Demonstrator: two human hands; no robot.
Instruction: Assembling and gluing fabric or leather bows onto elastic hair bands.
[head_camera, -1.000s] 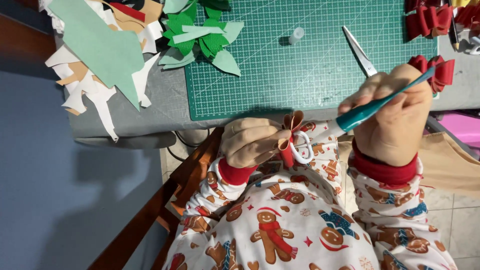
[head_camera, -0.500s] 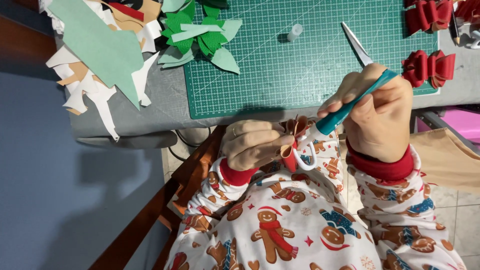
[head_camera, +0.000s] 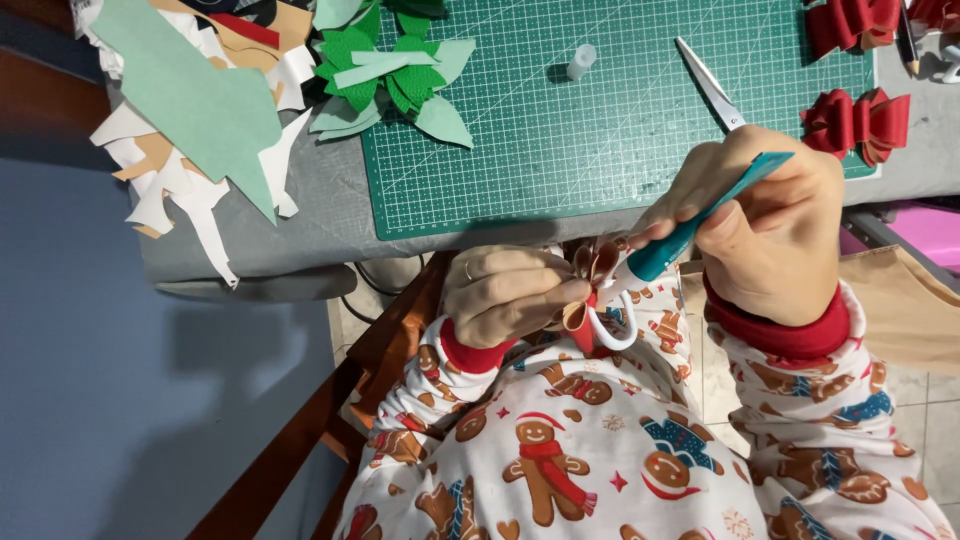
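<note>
Left hand pinches small brown-and-red bow between fingertips, held over lap, just below table's near edge. Right hand closed around teal tool, tip touching bow's top. White loop hangs under bow. Green mat lies on grey table, at near edge. Scissors on mat's right side. Green bow at mat's left edge. Red bow at mat's right edge. Paper scraps at table's left end.
</note>
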